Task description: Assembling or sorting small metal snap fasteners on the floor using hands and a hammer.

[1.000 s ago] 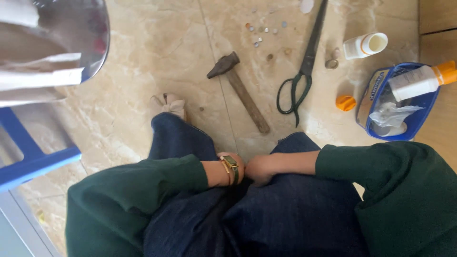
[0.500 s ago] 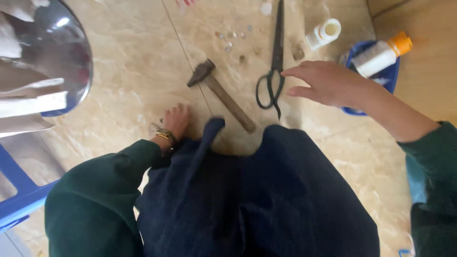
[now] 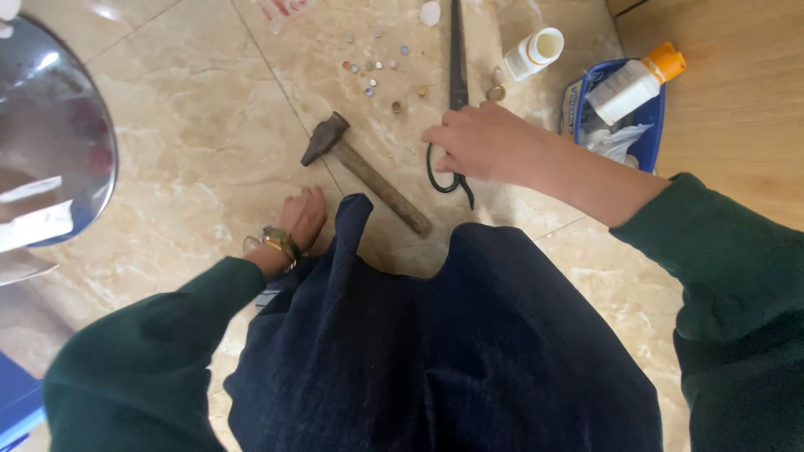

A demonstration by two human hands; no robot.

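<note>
Upper left of frame: a shiny metal bowl (image 3: 50,142) at the edge. Lower left: the left hand (image 3: 300,219), a watch (image 3: 280,243) on its wrist, rests flat on the tiled floor (image 3: 184,125) with fingers loosely spread, holding nothing. Just right of it, centre frame, a hammer (image 3: 364,172) lies on the floor, head toward upper left, handle toward lower right, untouched. Above it, small coins (image 3: 374,63) are scattered. Right of centre, the right hand (image 3: 481,142) lies over the loop handles of black scissors (image 3: 456,79), fingers curled on them; the blades point to the top edge. Upper right: a white bottle (image 3: 533,53) on its side, then a blue basket (image 3: 651,125) holding an orange-capped bottle (image 3: 634,84).
</note>
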